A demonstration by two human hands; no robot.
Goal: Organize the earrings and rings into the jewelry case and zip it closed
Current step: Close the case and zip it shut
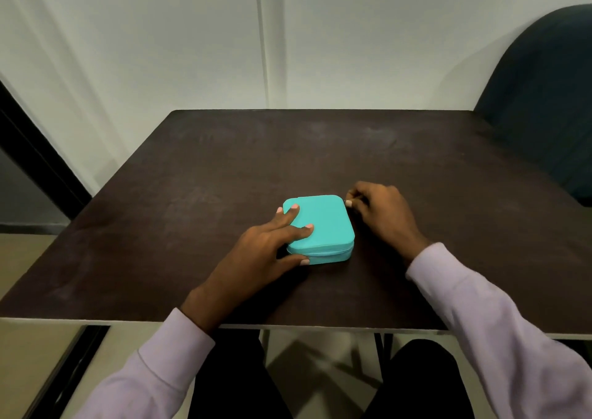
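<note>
A person sits at a dark table [192, 178], seen from above through a head camera. A small turquoise case [323, 223] lies flat near the middle of the table, its lid down. The left hand [272, 245] rests on the case with fingers spread: two fingertips press the lid, and the thumb sits against the near side by the zip line. The right hand [381, 210] is just beside the case's far right corner, thumb and forefinger pressed together on something tiny, most likely the zip pull [347, 201], though it is too small to be sure. No earrings or rings lie on the table, so they are probably already inside.

This looks like the closing step, with the zip along the near side appearing shut. Whether the pull is at the end of its track cannot be told. The next move calls for a steady hold on the lid while the pull is drawn along the remaining edge.

A dark chair [544, 98] stands at the far right.
</note>
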